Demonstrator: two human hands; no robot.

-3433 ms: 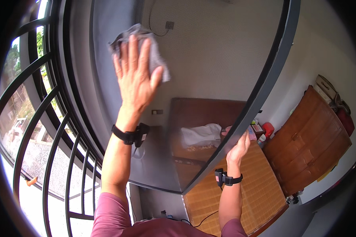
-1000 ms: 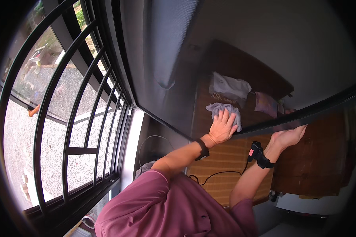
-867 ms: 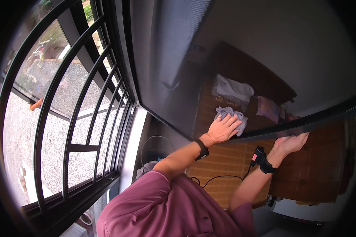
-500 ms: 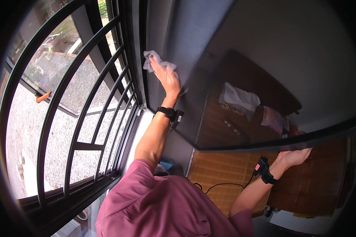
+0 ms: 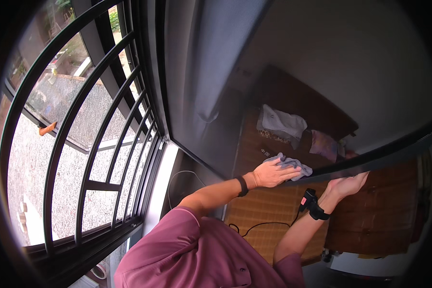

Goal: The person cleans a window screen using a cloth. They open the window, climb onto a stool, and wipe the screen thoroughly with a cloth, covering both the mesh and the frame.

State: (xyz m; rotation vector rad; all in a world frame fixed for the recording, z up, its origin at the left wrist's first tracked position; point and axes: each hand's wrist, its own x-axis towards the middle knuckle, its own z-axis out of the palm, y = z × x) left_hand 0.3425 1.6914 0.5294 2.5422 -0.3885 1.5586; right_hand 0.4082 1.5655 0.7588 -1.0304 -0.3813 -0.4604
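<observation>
The left hand (image 5: 272, 174) lay nearly flat, fingers straight and close together, holding a crumpled grey cloth (image 5: 300, 168) against the dark mesh window screen (image 5: 273, 67), beside its near frame bar (image 5: 379, 157). The right hand (image 5: 346, 186) was at that bar, partly hidden — how tightly its fingers closed, I could not tell — above a wooden cabinet (image 5: 377, 216)

Small pale printed characters (image 5: 265, 152) on the brown bed mat (image 5: 257, 206), behind the dark screen (image 5: 317, 62)
</observation>
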